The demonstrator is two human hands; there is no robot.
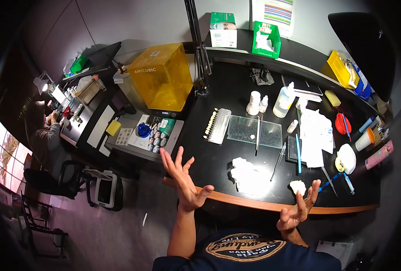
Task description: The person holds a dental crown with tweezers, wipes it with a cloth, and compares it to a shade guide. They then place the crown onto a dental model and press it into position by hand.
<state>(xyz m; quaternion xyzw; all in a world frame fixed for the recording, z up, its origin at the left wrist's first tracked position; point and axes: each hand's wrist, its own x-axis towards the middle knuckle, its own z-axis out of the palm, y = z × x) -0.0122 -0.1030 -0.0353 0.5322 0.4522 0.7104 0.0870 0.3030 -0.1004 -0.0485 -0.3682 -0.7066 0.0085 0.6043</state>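
Observation:
My left hand [183, 180] is raised at the front edge of the black desk [200, 174], fingers spread and nothing in it. Opposite it, my right hand [298, 210] is held up with its fingers apart, its fingertips overlapping the view of a crumpled cream-white piece [297, 187]. Between the hands, farther in, lies a crumpled white tissue [245, 175]. Behind that are a glass slab [254, 131] with a metal spatula [258, 137] on it and a tooth shade guide [218, 126]. Tweezers [278, 161] and a blue-handled tool [298, 153] lie to the right.
White bottles [254, 103] and a clear bottle [283, 101] stand behind the slab. White cloths [316, 131], a red round item [342, 123] and a cup [364, 140] are at right. An orange box [162, 74] stands back left; a person [47, 140] sits far left.

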